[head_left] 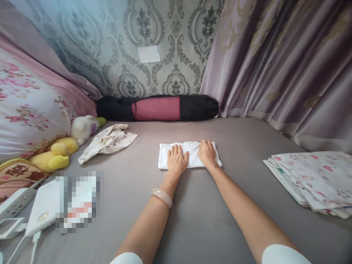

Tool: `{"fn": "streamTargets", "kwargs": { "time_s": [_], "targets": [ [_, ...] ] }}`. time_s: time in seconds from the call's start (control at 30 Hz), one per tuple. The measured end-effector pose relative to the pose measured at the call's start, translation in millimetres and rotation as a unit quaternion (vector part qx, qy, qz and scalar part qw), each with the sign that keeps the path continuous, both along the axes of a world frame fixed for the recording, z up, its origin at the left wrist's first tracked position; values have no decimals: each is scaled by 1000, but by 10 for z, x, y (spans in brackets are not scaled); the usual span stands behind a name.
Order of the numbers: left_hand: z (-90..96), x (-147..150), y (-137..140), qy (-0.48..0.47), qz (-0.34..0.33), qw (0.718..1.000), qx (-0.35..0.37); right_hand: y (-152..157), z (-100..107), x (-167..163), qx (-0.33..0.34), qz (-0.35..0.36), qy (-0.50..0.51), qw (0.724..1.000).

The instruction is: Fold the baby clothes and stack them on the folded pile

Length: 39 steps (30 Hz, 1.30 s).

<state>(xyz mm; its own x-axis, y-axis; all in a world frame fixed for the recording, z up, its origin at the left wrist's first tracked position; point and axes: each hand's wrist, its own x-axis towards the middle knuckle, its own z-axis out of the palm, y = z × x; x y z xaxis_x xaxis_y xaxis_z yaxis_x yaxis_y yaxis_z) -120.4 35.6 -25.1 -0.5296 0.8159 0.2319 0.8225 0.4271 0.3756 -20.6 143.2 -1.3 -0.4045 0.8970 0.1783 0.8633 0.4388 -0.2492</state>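
Note:
A white folded cloth point(193, 151) lies flat as a small rectangle on the grey bed sheet point(209, 220). My left hand point(177, 160) rests palm down on its left half, fingers stretched out and slightly apart. On the right half, my right hand point(207, 153) has its fingers curled in against the fabric near the far edge, closed on the cloth. The fingertips of the right hand are partly hidden. A pale bangle point(162, 197) circles my left forearm.
Folded patterned cloths point(313, 179) lie at right; a crumpled printed cloth point(107, 142) lies at left. Plush toys point(85, 128), a power bank point(45, 205) with cables and a power strip point(16, 201) line the left side. A long black-and-red bag point(155, 108) lies along the wall.

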Motion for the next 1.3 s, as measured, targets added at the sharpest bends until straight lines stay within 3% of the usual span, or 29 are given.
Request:
{"fn": "streamTargets", "kwargs": {
  "time_s": [0.17, 0.27, 0.4, 0.53, 0.7, 0.93, 1.13, 1.2, 1.3],
  "targets": [
    [32, -51, -26, 19, -19, 997, 65, -125, 127, 4, -21, -3, 23, 1000],
    [83, -34, -28, 33, -72, 993, 86, -258, 144, -11, 4, 85, 48, 995],
    [93, 25, -22, 28, -113, 992, 39, -373, -18, -22, -5, 190, 58, 980],
    [40, 21, -23, 26, -91, 995, -12, -357, -170, 6, -28, 201, 38, 978],
    [5, -60, -28, 46, -62, 997, -30, -238, -165, 30, -45, 206, 25, 977],
    [6, -190, -58, 40, 7, 999, -36, 17, -124, 184, -53, 114, 4, 992],
    [77, -245, -88, 23, 46, 998, -40, 210, 68, 484, -40, -89, 66, 993],
    [102, -212, -83, 24, 40, 999, -25, 209, 119, 523, -73, -124, 69, 987],
    [119, -118, -62, 35, -26, 999, -9, 148, 153, 506, -127, -133, 55, 981]
  ]
}}
